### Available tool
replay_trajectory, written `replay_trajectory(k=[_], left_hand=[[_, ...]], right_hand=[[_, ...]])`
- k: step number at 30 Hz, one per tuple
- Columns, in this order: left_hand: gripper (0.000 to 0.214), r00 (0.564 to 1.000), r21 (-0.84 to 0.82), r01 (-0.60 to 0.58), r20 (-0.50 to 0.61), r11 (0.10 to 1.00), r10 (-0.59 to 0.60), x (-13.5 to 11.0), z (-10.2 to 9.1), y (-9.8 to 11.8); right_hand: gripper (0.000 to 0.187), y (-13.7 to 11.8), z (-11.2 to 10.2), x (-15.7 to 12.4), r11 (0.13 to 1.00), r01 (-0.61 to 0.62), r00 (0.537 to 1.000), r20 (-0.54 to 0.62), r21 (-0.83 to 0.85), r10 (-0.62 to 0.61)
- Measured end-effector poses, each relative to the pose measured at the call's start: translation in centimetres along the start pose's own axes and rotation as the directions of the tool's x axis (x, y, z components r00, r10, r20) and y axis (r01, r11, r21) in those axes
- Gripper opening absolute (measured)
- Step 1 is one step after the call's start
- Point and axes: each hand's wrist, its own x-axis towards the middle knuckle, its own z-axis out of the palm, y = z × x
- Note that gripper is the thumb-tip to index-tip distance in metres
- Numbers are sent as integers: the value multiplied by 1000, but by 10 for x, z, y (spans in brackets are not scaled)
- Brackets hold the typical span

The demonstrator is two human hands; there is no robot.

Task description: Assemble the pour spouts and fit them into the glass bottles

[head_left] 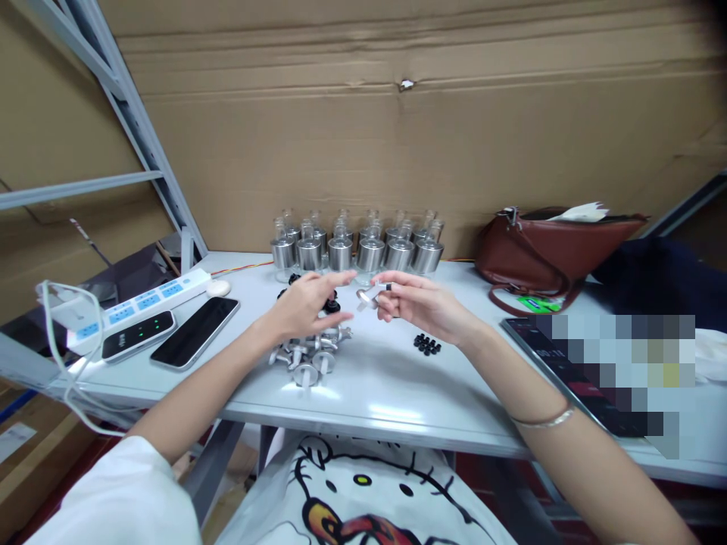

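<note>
My right hand (427, 303) is closed in a pinch on a small silver metal part with a round disc (366, 298), with a small black piece at my fingertips. Facing it, my left hand (305, 306) has its fingers stretched out and apart, holding nothing I can see. Below my left hand lies a pile of similar silver disc parts (307, 372), partly hidden by it. Black round parts (332, 306) show behind its fingers. Below my right hand sits a cluster of small black pieces (427, 345) on the white table (363, 386).
Several glass bottles with metal sleeves (370, 256) stand in rows at the back against cardboard (318, 144). On the left are a phone (196, 331), a black device (139, 337) and a power strip (141, 303). A brown bag (545, 253) and a tablet-like screen (545, 356) lie right.
</note>
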Motion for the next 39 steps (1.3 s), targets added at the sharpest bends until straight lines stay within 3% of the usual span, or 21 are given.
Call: replay_trajectory(k=[2,5,8,11,17,22,30,35,39], left_hand=[[31,972,108,232,-68,967,-225,1,-7,-9],[28,818,274,573,-135,772,-559,-1,-13,-26],[27,713,405,647,-19,646,-701,-5,-14,-41],[26,683,459,626,68,631,-727,-9,-10,-49],[32,692,492,578,130,652,-711,-15,1,-54],[25,708,505,531,176,680,-683,-17,4,-58],[21,756,483,520,125,705,-643,-10,-1,-48],[20,870,205,488,-37,848,-492,-2,1,-28],[19,966,52,242,-104,969,-236,2,6,-7]], right_hand=[[23,-1,-1,0,1000,20,999,-45,24,-19],[27,-3,-2,1,997,57,993,-104,42,-52],[27,-4,-2,1,997,64,989,-136,45,-58],[27,-4,-1,1,998,61,986,-158,34,-55],[28,-1,-2,1,995,80,981,-170,-58,-89],[28,1,-4,2,991,84,980,-173,-107,-102],[33,1,-5,6,987,73,946,-304,-140,-113],[35,3,-8,7,965,54,918,-369,-255,-148],[36,4,-7,7,935,24,919,-360,-353,-160]])
